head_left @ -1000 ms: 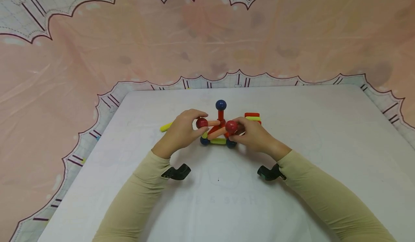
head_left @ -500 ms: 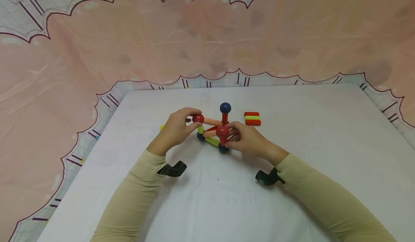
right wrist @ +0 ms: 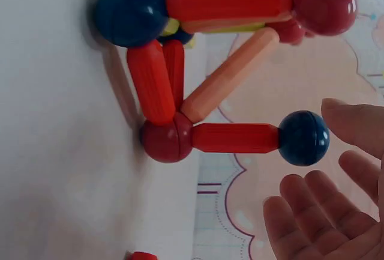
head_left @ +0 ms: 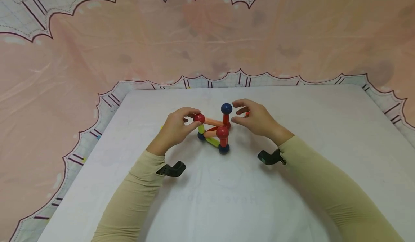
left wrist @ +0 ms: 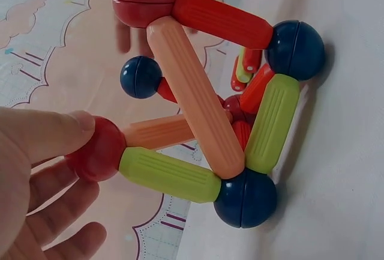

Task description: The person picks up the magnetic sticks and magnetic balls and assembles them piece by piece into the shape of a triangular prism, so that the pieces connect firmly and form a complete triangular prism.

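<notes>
A frame of magnetic rods and balls stands on the white table (head_left: 207, 206). Its base joins two blue balls and a red ball (right wrist: 167, 137) with red and lime rods. Thumb and fingers of my left hand (head_left: 176, 126) pinch the red ball (left wrist: 99, 152) atop the lime upright rod (left wrist: 170, 175). Another red ball (head_left: 222, 132) tops the front red upright. Peach rods (left wrist: 195, 95) run diagonally. My right hand (head_left: 256, 117), fingers parted and holding nothing, is beside the blue ball (right wrist: 304, 138) on the rear red upright rod (right wrist: 235, 138).
Loose red and lime rods (left wrist: 245, 68) lie beyond the frame, mostly hidden behind my right hand in the head view. A yellow rod end (head_left: 161, 127) peeks out behind my left hand. A black wrist camera (head_left: 270, 157) juts from each sleeve.
The frame was turned and its front red ball set over the red upright. My right hand then let go and moved back and up toward the rear blue ball. My left hand kept its pinch.
</notes>
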Demonstrator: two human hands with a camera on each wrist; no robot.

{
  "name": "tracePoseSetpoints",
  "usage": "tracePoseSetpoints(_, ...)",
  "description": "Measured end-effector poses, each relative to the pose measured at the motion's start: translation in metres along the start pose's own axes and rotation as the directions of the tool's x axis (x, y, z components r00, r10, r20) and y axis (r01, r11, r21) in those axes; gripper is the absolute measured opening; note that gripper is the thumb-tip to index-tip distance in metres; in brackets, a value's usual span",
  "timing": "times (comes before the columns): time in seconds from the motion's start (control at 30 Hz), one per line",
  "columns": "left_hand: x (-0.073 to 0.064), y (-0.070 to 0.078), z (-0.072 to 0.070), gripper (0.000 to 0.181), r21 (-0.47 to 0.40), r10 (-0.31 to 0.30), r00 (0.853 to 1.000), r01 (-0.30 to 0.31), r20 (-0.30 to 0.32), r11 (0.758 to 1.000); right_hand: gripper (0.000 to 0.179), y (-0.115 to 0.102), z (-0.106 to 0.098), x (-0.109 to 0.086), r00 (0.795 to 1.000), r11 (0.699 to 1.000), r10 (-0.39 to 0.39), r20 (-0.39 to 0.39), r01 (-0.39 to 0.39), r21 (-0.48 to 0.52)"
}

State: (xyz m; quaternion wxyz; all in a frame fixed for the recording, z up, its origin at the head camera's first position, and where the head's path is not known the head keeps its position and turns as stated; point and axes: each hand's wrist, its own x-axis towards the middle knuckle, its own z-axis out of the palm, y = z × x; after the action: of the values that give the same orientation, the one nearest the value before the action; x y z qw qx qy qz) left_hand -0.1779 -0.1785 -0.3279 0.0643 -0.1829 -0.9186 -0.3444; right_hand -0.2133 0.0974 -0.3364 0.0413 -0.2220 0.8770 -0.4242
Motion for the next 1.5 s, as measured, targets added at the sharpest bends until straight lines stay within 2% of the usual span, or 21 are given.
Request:
tracePoseSetpoints(0.2,0.002,0.000,-0.001,0.034,-0.031,-0.014,1.000,0.015,0.018,0.999,0.052,-0.004,0.003,0.020,0.996,0.998,0.028,0.086,-0.033,0.051)
tracePoseSetpoints(0.33,0.005,-0.004,-0.001,0.033,-0.062,-0.017,0.999,0.019,0.027,0.998,0.045,-0.005,0.003,0.023,0.992,0.995,0.052,0.116,-0.062,0.078)
tracePoseSetpoints(0.5,0.011,-0.010,-0.002,0.034,-0.135,-0.043,0.998,0.049,0.045,0.990,0.042,-0.006,0.001,0.020,0.991,0.993,0.067,0.120,-0.078,0.083)
tracePoseSetpoints(0.7,0.022,-0.015,-0.005,0.035,-0.228,-0.096,0.988,0.122,0.122,0.966,0.050,-0.005,0.002,0.018,0.988,0.997,0.044,0.150,-0.053,0.054)
tracePoseSetpoints(0.93,0.032,-0.020,-0.007,0.038,-0.221,-0.121,0.969,0.169,0.215,0.961,0.046,-0.005,0.003,0.013,0.984,0.995,0.052,0.170,-0.066,0.073)
tracePoseSetpoints(1.1,0.035,-0.019,-0.008,0.038,-0.266,-0.121,0.963,0.185,0.240,0.946,0.045,-0.008,0.004,0.006,0.983,0.996,0.064,0.171,-0.075,0.055)
tracePoseSetpoints(1.27,0.038,-0.017,-0.005,0.037,-0.330,-0.108,0.959,0.194,0.261,0.924,0.045,-0.010,0.004,-0.004,0.984,0.998,0.034,0.172,-0.042,0.042)
tracePoseSetpoints(1.5,0.038,-0.016,-0.003,0.040,-0.348,-0.126,0.956,0.217,0.266,0.912,0.043,-0.010,0.005,-0.011,0.990,0.999,0.014,0.142,-0.020,0.038)
